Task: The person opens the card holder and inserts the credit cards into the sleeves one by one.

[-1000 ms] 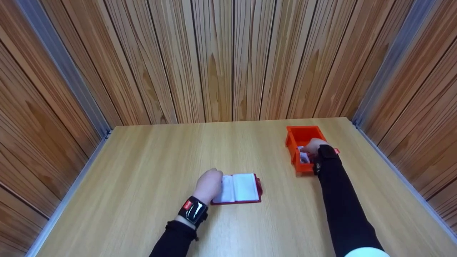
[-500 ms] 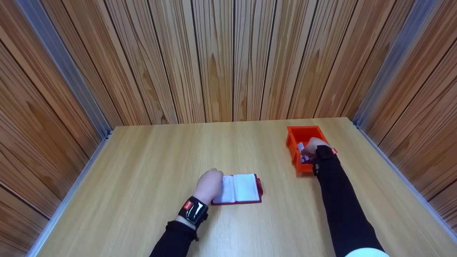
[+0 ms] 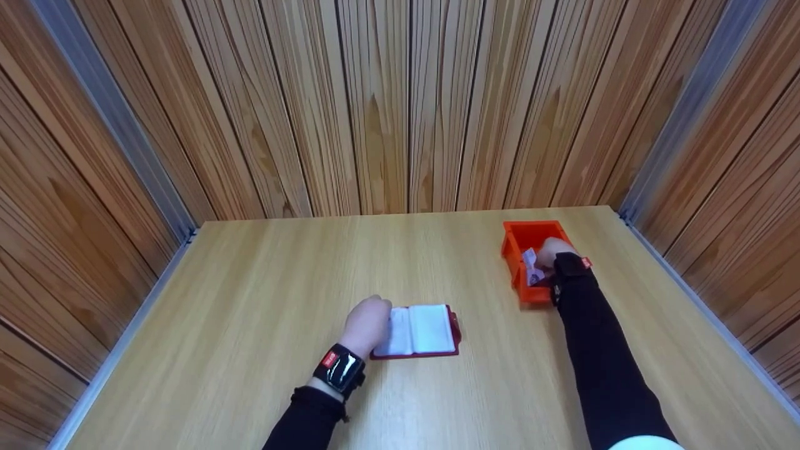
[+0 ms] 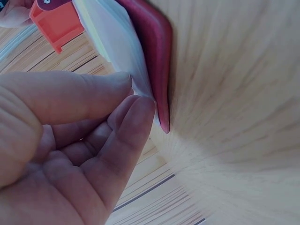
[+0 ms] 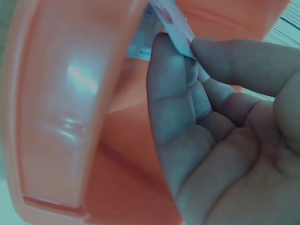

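Note:
On the table lies an open booklet (image 3: 432, 329) with white, see-through sleeves and a red cover (image 4: 159, 51). My left hand (image 3: 367, 320) is at its left side, thumb and index finger pinching the edge of the sleeves (image 4: 123, 47). Farther right, my right hand (image 3: 550, 252) reaches into an orange bin (image 3: 535, 296). Between thumb and index finger it pinches a small printed card (image 5: 176, 30), pale with a reddish mark in the right wrist view. Behind that card, a bluish printed piece (image 5: 143, 35) with small text shows inside the bin.
The wooden table (image 3: 269, 269) spreads around the booklet and the bin. Plank-patterned walls (image 3: 375, 106) rise at the back and both sides, with grey metal posts (image 3: 119, 112) in the corners. A white round edge (image 3: 647, 442) shows at the bottom right.
Inside the bin my right hand has shifted slightly, and more of the purplish printed card shows beside its fingers. My left hand and the booklet stay in place.

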The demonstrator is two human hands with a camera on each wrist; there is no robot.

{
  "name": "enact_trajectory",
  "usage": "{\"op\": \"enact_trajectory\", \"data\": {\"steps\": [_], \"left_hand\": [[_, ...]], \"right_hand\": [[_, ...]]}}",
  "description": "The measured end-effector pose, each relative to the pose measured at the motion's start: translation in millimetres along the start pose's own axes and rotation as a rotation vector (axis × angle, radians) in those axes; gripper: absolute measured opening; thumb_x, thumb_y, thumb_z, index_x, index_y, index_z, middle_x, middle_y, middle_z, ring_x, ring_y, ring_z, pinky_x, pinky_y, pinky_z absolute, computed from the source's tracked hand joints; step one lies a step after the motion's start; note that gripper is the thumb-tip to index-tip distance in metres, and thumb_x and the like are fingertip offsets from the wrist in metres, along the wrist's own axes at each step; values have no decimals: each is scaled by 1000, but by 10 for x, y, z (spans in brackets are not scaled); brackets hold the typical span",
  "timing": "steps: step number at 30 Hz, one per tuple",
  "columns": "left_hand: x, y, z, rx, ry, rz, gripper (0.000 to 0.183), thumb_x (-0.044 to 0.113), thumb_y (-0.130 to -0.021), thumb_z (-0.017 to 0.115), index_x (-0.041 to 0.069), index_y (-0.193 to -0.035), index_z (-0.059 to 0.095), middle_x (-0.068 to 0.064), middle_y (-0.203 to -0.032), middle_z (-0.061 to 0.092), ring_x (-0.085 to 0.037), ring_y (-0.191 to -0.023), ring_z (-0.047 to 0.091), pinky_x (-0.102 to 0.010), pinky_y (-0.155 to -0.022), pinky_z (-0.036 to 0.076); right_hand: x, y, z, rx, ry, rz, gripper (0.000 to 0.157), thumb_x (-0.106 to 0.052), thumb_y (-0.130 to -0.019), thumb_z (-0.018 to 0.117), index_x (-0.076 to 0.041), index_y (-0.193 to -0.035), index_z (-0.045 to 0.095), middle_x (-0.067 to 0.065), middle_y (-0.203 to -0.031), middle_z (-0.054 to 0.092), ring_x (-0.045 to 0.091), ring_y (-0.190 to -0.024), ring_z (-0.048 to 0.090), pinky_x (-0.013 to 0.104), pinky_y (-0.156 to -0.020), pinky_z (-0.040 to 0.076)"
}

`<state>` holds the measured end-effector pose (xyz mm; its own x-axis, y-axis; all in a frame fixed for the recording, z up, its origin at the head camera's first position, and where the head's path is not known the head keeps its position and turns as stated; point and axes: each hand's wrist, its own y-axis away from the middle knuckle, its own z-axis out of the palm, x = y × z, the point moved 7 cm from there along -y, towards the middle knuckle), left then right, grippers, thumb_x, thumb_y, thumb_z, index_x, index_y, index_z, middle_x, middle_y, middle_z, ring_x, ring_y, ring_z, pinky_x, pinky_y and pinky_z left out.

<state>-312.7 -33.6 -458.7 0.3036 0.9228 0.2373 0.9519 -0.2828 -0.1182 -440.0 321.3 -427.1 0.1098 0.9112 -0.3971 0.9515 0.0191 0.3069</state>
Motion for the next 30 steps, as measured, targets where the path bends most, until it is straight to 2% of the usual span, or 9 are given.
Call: {"op": "enact_trajectory", "data": {"steps": [6, 13, 17, 22, 27, 30], "left_hand": [[13, 12, -23, 33, -6, 30, 7, -4, -85, 61, 1, -84, 66, -11, -79, 59, -27, -75, 61, -40, -69, 51], [2, 15, -27, 32, 4, 15, 8, -4, -86, 61, 0, -86, 67, -11, -81, 61, -26, -77, 61, -40, -70, 52], [11, 19, -30, 51, -11, 31, 7, -4, -85, 61, 0, -83, 66, -12, -80, 61, -27, -76, 62, -40, -69, 52], [14, 18, -19, 36, -14, 30, 6, -4, -86, 61, 0, -85, 66, -11, -79, 60, -26, -76, 61, -40, -69, 51], [12, 18, -14, 23, -13, 21, 7, -4, -86, 62, 1, -86, 67, -10, -79, 59, -25, -76, 60, -39, -69, 51], [6, 15, -11, 16, -7, 10, 7, -4, -86, 62, 0, -87, 67, -10, -79, 59, -25, -76, 60, -39, -69, 51]], "right_hand": [[-1, 19, -64, 17, -47, -12, 16, 4, -77, 53, -6, -65, 52, 2, -60, 51, 11, -49, 50, 20, -46, 43], [-73, 120, -153, 36, -81, -28, 16, 7, -75, 51, -6, -65, 51, 3, -62, 51, 11, -48, 51, 20, -45, 44], [-80, 160, -191, 46, -94, -25, 23, 7, -75, 52, -9, -61, 46, 2, -62, 51, 11, -49, 50, 21, -46, 44], [-79, 157, -243, 48, -112, -51, 30, 6, -76, 52, -14, -57, 41, -2, -59, 47, 9, -50, 47, 20, -47, 41], [-83, 157, -297, 43, -102, -68, 32, 5, -77, 51, -16, -58, 37, -4, -56, 39, 8, -49, 43, 20, -47, 37], [-75, 165, -333, 43, -111, -71, 30, 4, -79, 51, -14, -60, 38, -4, -58, 41, 9, -50, 45, 20, -48, 38]]}}
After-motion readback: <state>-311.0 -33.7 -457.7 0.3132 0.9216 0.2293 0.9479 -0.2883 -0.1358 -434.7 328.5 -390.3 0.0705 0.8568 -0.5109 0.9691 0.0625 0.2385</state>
